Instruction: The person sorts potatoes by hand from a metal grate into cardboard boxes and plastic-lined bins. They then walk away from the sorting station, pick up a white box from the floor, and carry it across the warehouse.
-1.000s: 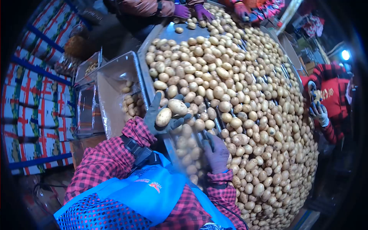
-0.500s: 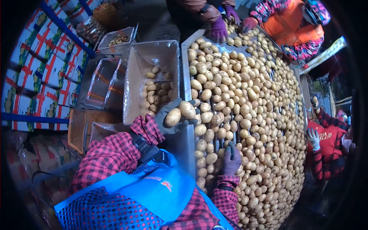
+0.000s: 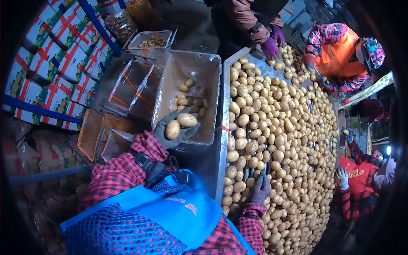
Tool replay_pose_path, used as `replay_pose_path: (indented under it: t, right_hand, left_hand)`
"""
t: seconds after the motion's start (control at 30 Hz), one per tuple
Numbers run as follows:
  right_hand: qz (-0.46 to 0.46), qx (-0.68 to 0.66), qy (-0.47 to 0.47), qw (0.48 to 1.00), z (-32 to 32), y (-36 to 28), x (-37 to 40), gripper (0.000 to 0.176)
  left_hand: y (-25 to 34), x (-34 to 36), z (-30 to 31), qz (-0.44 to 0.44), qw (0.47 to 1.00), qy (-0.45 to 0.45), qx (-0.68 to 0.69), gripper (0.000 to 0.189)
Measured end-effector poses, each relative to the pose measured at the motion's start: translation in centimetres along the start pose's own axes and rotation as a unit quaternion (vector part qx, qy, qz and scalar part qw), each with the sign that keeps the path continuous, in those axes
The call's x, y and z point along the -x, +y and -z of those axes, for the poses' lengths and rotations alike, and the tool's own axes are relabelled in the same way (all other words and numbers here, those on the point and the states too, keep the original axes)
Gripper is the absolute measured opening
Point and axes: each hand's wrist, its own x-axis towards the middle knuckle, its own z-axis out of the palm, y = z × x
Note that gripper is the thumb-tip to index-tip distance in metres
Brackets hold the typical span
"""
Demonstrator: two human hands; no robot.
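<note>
Two potatoes (image 3: 186,120), oval, pale yellow-brown

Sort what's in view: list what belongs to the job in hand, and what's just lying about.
Part of the job:
two potatoes in the left grip
loose potatoes by the right grip
the table under them
the plastic-lined box, partly filled

Apparently just lying about:
stacked printed cartons
the open brown box

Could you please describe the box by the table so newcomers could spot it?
Find the big table spread with potatoes. Just left of it is a plastic-lined box, the left hand at its near end. It's the box nearest the table.
</note>
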Motion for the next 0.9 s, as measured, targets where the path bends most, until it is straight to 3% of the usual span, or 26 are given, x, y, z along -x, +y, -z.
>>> replay_pose_path:
  t: [0.13, 0.3, 0.37, 0.4, 0.43, 0.47, 0.5, 0.53, 0.6, 0.63, 0.7, 0.77, 0.83, 0.9]
  right_hand:
    - [0.034, 0.056, 0.001, 0.998, 0.1, -0.1, -0.2, 0.029]
    - [0.012, 0.035, -0.008, 0.999, 0.2, 0.1, -0.2, 0.029]
    - [0.016, 0.041, -0.006, 0.999, 0.1, 0.4, -0.2, 0.029]
    - [0.022, 0.038, -0.015, 0.999, -0.1, 0.7, -0.3, 0.028]
    - [0.026, 0.038, -0.017, 0.999, 0.1, 0.5, -0.3, 0.028]
    - [0.036, 0.078, -0.003, 0.996, 0.1, 0.6, -0.2, 0.027]
    - [0.043, 0.096, -0.002, 0.994, 0.4, 1.5, -0.1, 0.026]
    - [0.051, 0.139, -0.013, 0.989, 0.8, 0.9, 0.0, 0.026]
    - [0.059, 0.081, -0.024, 0.995, 1.0, 0.0, 0.2, 0.026]
    - [-0.009, 0.001, -0.022, 1.000, 1.1, -2.3, 0.8, 0.028]
    - [-0.017, -0.038, -0.030, 0.999, 1.8, -3.7, 1.7, 0.028]
    - [-0.043, 0.008, -0.051, 0.998, 3.5, -8.0, 2.2, 0.033]
    - [-0.071, 0.051, -0.081, 0.993, 4.6, -8.2, 2.6, 0.039]
    - [0.101, 0.272, -0.148, 0.945, 6.0, -5.9, 3.3, 0.061]
  left_hand:
    - [1.8, 0.9, 1.7, -0.003, 0.998, 0.060, -0.012, 0.045]
    - [3.1, -0.2, 0.8, -0.020, 0.995, 0.091, -0.046, 0.050]
    - [3.5, -1.3, -0.6, -0.075, 0.990, 0.101, -0.062, 0.051]
    - [3.5, -1.9, -1.2, -0.122, 0.984, 0.064, -0.114, 0.048]
    - [3.8, -2.2, -2.4, -0.176, 0.879, 0.155, -0.415, 0.044]
    - [4.0, -2.9, -3.1, -0.209, 0.680, 0.213, -0.670, 0.041]
    - [5.1, -4.0, -2.5, -0.161, 0.817, 0.148, -0.533, 0.036]
    - [6.1, -5.0, -0.3, -0.135, 0.824, 0.128, -0.535, 0.036]
    - [7.3, -8.6, 3.6, -0.347, 0.704, 0.212, -0.582, 0.052]
    - [3.6, -3.3, -4.8, -0.223, 0.843, -0.120, -0.475, 0.055]
    - [1.9, -7.6, -1.9, -0.215, 0.646, 0.066, -0.729, 0.054]
    - [-4.7, -6.4, -6.4, -0.184, 0.484, -0.159, -0.840, 0.060]
    - [-10.7, -6.3, -7.2, -0.115, 0.345, -0.328, -0.872, 0.066]
    - [-16.6, -6.8, -6.2, -0.058, 0.293, -0.472, -0.829, 0.068]
